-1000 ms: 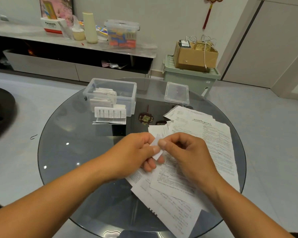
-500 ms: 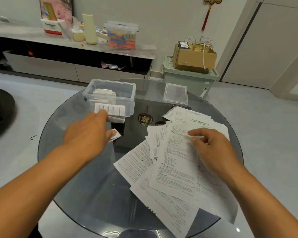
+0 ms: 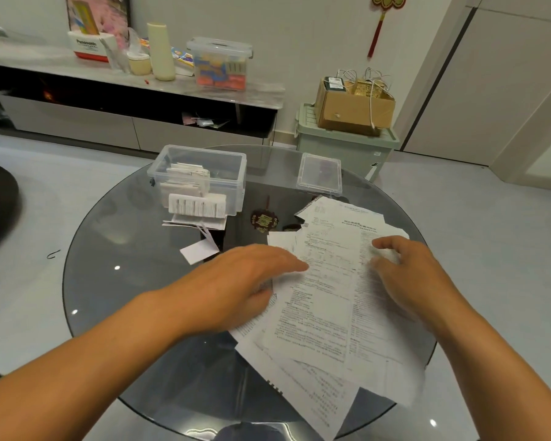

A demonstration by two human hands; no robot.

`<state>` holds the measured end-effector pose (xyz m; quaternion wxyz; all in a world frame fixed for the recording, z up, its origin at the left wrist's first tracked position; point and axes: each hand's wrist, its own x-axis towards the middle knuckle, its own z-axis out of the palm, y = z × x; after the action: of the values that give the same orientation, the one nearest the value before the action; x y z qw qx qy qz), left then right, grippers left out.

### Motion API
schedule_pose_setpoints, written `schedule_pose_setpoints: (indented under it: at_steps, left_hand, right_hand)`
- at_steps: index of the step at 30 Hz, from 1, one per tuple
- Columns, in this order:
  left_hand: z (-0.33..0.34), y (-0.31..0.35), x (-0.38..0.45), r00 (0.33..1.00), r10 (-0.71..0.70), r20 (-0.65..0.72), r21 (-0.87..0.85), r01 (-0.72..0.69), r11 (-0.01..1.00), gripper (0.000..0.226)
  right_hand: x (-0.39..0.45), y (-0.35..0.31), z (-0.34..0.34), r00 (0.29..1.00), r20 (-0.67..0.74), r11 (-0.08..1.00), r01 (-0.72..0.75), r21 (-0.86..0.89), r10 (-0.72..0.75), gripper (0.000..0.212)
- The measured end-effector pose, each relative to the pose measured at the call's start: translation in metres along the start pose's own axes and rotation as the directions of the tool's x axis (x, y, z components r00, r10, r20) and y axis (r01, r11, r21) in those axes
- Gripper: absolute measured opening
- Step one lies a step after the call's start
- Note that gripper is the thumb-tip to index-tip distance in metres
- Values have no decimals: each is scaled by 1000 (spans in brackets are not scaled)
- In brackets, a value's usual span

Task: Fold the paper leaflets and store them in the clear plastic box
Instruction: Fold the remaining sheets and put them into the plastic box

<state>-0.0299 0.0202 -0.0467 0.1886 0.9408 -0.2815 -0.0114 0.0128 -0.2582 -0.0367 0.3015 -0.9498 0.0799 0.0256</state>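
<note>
Both hands lie on the loose pile of paper leaflets that covers the right half of the round glass table. The left hand rests palm down on the pile's left edge, its fingers stretched out flat and close together, gripping nothing. The right hand sits on the pile's far right part; its fingers are curled down onto the top sheet, and whether they pinch the paper cannot be told.

The top sheets run with their long axis from the table's near edge toward its far edge, slightly fanned. Their print is too small to read.

A small folded leaflet lies on the glass just beyond the left hand, apart from it, tilted a little. Behind it, near the far left edge, stands the open clear plastic box with folded leaflets stacked inside at its left end. Its lid lies flat near the far edge, beyond the pile.

On the shelf against the wall a white box reads "Panasonic".
</note>
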Motion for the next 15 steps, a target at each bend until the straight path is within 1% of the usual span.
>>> schedule_pose_setpoints:
  at_steps: [2, 5, 7, 9, 12, 15]
  left_hand:
    - [1, 0, 2, 1000, 15, 16, -8, -15, 1000, 59]
    - [3, -2, 2, 999, 20, 47, -15, -19, 1000, 57]
    - [4, -3, 2, 998, 32, 55, -11, -32, 999, 55]
    - [4, -2, 2, 997, 45, 58, 9, -45, 999, 51]
    - [6, 0, 2, 998, 24, 53, 34, -26, 999, 51]
    - [11, 7, 4, 995, 53, 87, 48, -58, 997, 60]
  right_hand:
    - [-1, -3, -2, 1000, 2, 990, -20, 136, 20, 33]
    - [-4, -9, -5, 997, 58, 914, -68, 399, 49, 28]
    - [-5, -11, -6, 995, 97, 877, -80, 474, 38, 24]
    - [-4, -9, -6, 998, 59, 891, -53, 451, 30, 21]
    - [-2, -2, -9, 999, -48, 958, 3, 287, 12, 26]
    - [2, 3, -13, 997, -50, 966, -41, 256, 56, 35]
